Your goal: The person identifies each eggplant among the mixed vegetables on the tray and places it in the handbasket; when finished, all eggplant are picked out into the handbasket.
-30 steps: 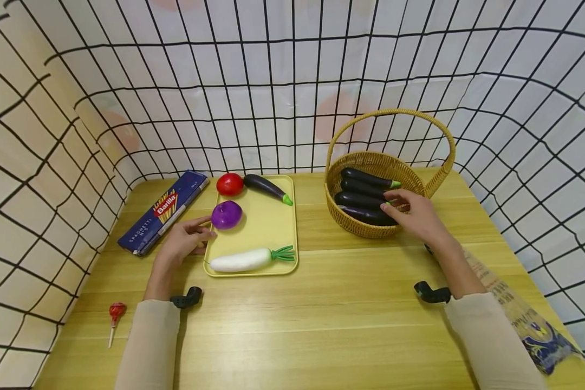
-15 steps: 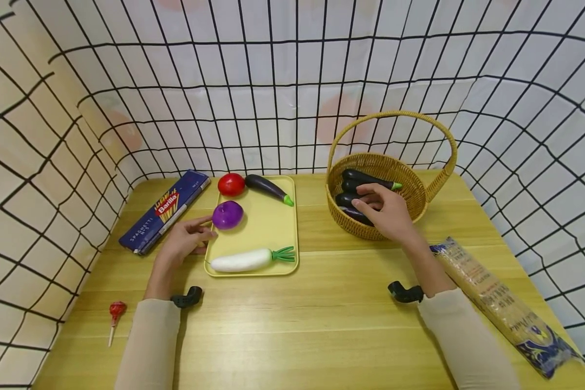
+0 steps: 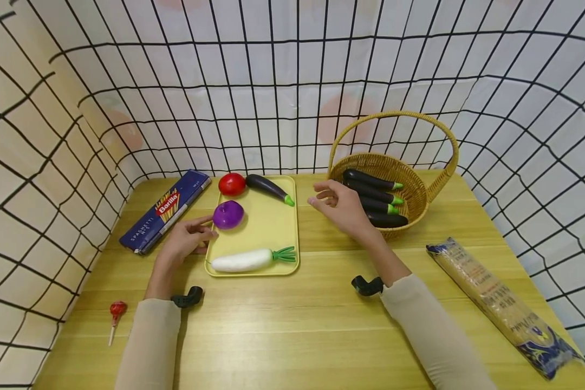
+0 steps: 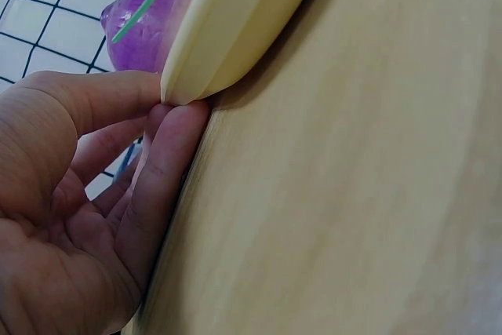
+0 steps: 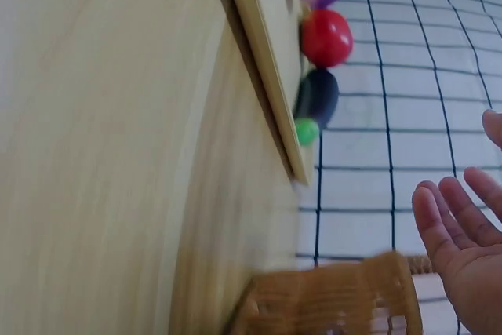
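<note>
My left hand (image 3: 182,238) pinches the left rim of a yellow tray (image 3: 270,230); the left wrist view has the tray edge (image 4: 235,29) between thumb and fingers. On the tray lie a white radish (image 3: 244,260) with green tops, a round purple vegetable (image 3: 228,214), a red tomato (image 3: 232,184) and an eggplant (image 3: 265,186). My right hand (image 3: 341,208) hovers between tray and basket, fingers loosely bent, holding nothing. Behind it stands a wicker basket (image 3: 415,181) with several eggplants (image 3: 370,179) in it; the hand hides part of its left side.
A blue spaghetti box (image 3: 164,211) lies left of the tray. Nearer the front left is a red lollipop (image 3: 118,309). A long clear bag of pasta (image 3: 497,298) lies along the right. The basket's tall handle (image 3: 400,114) arches upward, and a grid-patterned curtain (image 3: 283,70) encloses the table.
My right hand has moved left, from over the eggplants in the basket to the space beside the tray, without carrying anything. My left hand has stayed at the tray rim.
</note>
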### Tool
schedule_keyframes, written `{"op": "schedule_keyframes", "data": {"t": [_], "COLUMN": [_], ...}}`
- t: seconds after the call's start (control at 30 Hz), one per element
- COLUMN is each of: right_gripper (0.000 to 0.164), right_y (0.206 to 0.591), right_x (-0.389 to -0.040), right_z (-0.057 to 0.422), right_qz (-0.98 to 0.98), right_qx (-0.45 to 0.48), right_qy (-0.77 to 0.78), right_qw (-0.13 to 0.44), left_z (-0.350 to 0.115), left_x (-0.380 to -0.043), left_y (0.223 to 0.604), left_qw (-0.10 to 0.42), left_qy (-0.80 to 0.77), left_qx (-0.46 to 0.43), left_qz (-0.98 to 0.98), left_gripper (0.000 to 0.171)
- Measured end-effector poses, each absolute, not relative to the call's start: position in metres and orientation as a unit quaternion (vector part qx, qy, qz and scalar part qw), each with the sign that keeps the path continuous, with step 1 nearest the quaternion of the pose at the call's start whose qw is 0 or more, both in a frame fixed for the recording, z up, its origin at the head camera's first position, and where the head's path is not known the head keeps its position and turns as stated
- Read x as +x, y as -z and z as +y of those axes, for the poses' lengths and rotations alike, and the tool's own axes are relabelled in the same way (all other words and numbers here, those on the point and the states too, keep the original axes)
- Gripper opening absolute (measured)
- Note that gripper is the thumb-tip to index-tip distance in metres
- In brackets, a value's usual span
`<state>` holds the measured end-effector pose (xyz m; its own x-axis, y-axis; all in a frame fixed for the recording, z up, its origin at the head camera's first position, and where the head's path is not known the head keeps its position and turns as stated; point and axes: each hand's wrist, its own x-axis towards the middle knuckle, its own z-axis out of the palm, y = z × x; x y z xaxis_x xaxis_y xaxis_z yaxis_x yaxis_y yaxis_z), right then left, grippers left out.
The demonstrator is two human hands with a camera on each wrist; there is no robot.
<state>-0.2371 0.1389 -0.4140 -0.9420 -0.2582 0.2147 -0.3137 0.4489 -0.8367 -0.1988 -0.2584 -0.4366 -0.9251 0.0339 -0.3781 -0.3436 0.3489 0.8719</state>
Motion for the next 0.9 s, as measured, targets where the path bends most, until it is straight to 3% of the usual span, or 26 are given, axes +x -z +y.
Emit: {"op": "schedule_keyframes", "data": {"t": [0.47, 0.9], "right_gripper": [0.052, 0.056], "right_y": [0.442, 0.463], "right_x": [-0.27, -0.295], "right_z": [0.088, 0.077], "right_qz": [-0.846, -0.866], "right_qx": [0.156, 0.147], "right_qy": [-0.51, -0.477], "right_qw": [-0.01, -0.021], "left_z": [-0.271, -0.271], "left_x": [-0.211, -0.214], "left_y": [0.464, 0.471], "left_qw": [0.161, 0.151], "left_qy": [-0.559, -0.557], "left_qx": [-0.103, -0.101], "left_qz": [0.807, 0.81], "left_gripper": [0.062, 0.064]}}
